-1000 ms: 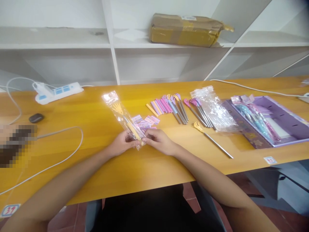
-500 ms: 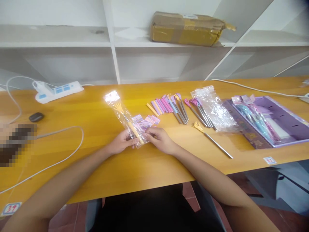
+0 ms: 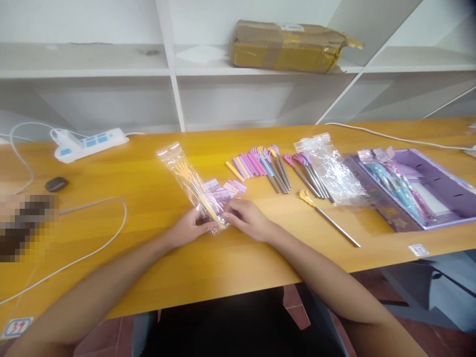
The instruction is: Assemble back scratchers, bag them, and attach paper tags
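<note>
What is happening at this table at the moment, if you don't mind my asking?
A person's left hand and right hand are holding the lower end of a clear plastic bag with a yellow claw-headed stick inside. Small printed cards lie just beyond the hands. To the right are coloured sleeves, more claw-headed sticks, a loose yellow-headed one, a pile of clear bags, and a purple box holding bagged items.
</note>
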Demonstrator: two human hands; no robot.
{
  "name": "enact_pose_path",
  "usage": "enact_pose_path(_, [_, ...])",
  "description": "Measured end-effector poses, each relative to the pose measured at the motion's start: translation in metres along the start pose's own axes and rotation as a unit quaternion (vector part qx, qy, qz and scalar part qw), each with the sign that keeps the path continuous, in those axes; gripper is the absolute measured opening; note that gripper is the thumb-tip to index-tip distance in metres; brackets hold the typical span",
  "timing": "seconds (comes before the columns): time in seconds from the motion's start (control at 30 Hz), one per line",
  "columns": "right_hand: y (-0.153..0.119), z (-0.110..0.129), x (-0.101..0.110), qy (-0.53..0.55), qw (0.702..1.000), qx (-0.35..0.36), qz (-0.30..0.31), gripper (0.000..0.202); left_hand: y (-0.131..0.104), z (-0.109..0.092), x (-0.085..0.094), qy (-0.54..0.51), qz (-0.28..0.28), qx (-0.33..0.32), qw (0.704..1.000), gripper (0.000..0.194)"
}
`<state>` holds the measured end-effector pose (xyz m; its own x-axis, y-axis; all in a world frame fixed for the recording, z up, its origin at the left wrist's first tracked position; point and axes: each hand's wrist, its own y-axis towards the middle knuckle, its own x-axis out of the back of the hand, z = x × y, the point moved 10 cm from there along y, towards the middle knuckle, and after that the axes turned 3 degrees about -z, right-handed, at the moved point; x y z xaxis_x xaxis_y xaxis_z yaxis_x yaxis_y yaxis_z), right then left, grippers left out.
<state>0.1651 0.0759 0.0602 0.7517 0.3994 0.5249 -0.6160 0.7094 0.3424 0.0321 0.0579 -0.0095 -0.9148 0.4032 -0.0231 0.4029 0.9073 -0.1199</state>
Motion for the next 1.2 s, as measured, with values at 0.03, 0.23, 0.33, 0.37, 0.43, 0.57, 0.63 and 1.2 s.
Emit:
enact_pose_path(0.03, [0.0,0.0,-0.001,0.006,1.0,-0.006,0.009,0.037,-0.001,0.001,0.0,0.007,0.003,-0.003,1.0,0.049])
enact_pose_path(0.23, [-0.002,-0.002,-0.01,0.01,0.999,-0.009,0.039,0.038,-0.005,0.0,-0.006,0.0,0.046,-0.016,0.999,0.041])
enact_pose_path(0.33, [-0.002,-0.001,-0.011,0.006,0.999,-0.002,0.04,0.038,-0.004,-0.002,-0.004,0.008,0.039,-0.029,0.999,0.04])
enact_pose_path(0.37, [-0.002,-0.001,-0.011,0.002,0.999,-0.003,0.04,0.038,-0.004,-0.003,-0.003,0.013,0.035,-0.037,0.999,0.04])
enact_pose_path(0.43, [-0.003,0.0,-0.01,-0.004,0.999,-0.003,0.044,0.038,-0.003,-0.006,-0.002,0.022,0.033,-0.051,0.998,0.04])
enact_pose_path(0.57, [-0.004,0.005,-0.013,-0.001,0.998,0.014,0.063,0.039,-0.005,-0.012,-0.004,0.026,0.043,-0.065,0.997,0.042])
enact_pose_path(0.63, [-0.004,0.009,-0.015,0.006,0.997,0.025,0.074,0.038,-0.004,-0.015,-0.002,0.021,0.035,-0.069,0.997,0.041])
enact_pose_path(1.2, [-0.015,0.017,-0.04,0.023,0.974,0.031,0.224,0.05,0.004,0.002,0.057,-0.278,-0.275,-0.05,0.919,0.039])
